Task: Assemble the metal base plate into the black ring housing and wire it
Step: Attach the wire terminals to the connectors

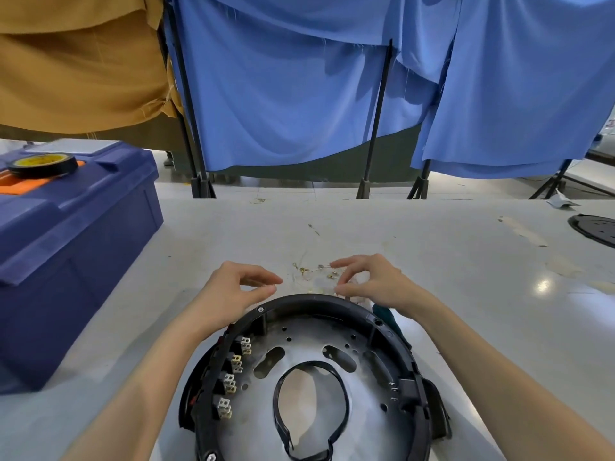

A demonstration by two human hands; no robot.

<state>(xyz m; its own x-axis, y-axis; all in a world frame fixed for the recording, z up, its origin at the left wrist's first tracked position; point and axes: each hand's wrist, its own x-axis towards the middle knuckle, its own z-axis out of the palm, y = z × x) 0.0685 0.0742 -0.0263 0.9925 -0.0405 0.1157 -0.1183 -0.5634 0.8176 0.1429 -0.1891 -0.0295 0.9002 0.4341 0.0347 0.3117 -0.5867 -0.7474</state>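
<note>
Left hand [239, 287]: fingers curled, tips nearly meeting; hold unclear.
Right hand [369, 281]: curled over thin brass-tipped wires [316, 272]; hold unclear.
Ring [332, 299]: black, table centre, just nearer than hands.
Plate [376, 420]: grey, holed, seated inside ring.

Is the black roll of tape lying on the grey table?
No, the black roll of tape sits on top of the blue plastic toolbox.

L grip [233, 287], R grip [372, 281] (pinch pose)
</note>
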